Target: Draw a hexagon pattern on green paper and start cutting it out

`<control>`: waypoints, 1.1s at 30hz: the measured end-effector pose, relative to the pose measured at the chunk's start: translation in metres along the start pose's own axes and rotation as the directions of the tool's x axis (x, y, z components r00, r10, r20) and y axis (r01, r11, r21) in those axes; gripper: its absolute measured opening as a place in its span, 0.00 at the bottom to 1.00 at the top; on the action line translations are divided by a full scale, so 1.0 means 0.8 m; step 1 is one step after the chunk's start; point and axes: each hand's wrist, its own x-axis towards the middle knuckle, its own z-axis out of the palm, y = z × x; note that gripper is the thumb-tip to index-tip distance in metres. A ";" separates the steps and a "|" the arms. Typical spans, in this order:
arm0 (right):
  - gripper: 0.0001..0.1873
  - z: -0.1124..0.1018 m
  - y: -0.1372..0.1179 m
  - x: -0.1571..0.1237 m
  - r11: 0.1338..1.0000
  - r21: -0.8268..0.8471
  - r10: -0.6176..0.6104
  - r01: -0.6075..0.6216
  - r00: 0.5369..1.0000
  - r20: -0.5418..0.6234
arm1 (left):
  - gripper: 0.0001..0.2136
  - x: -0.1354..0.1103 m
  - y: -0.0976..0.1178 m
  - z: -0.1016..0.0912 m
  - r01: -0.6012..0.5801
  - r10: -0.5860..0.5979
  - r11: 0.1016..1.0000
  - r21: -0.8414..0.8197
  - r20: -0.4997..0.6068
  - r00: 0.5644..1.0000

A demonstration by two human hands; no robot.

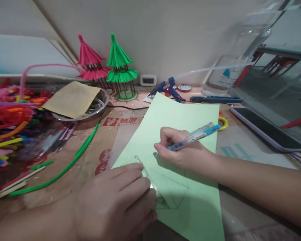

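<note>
A sheet of pale green paper lies on the cardboard work surface, with thin drawn lines forming an angular figure in its lower half. My left hand presses a clear plastic ruler down onto the sheet, its fingers bent together over the ruler's edge. Part of the ruler is hidden under these fingers. My right hand grips a clear and blue pen between thumb and fingers. The pen leans to the right, and its tip is near the paper, above the drawn figure.
Pink and green pipe-cleaner towers stand behind, near a small digital clock. A blue glue gun, a cutter knife and a phone lie beyond the paper. Colourful pipe cleaners and a metal dish are left.
</note>
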 end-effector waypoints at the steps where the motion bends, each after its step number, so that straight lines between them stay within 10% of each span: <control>1: 0.15 0.001 0.000 0.000 1.000 0.006 0.001 -0.001 1.000 0.000 | 0.18 0.001 -0.003 -0.002 -0.041 0.042 0.998 0.043 -0.004 0.999; 16: 0.17 0.008 0.010 0.007 0.921 0.356 0.139 -0.155 0.988 0.069 | 0.12 0.006 -0.037 0.008 0.012 0.013 0.981 0.194 -0.129 0.992; 26: 0.14 0.024 0.031 0.000 0.935 -0.247 -0.283 0.256 0.956 -0.079 | 0.10 0.002 -0.049 0.029 0.048 -0.037 0.975 0.216 -0.053 0.998; 33: 0.13 0.029 0.029 -0.003 0.863 -0.403 -0.377 0.304 0.919 -0.114 | 0.12 0.003 -0.053 0.029 0.069 -0.069 0.973 0.221 -0.006 0.998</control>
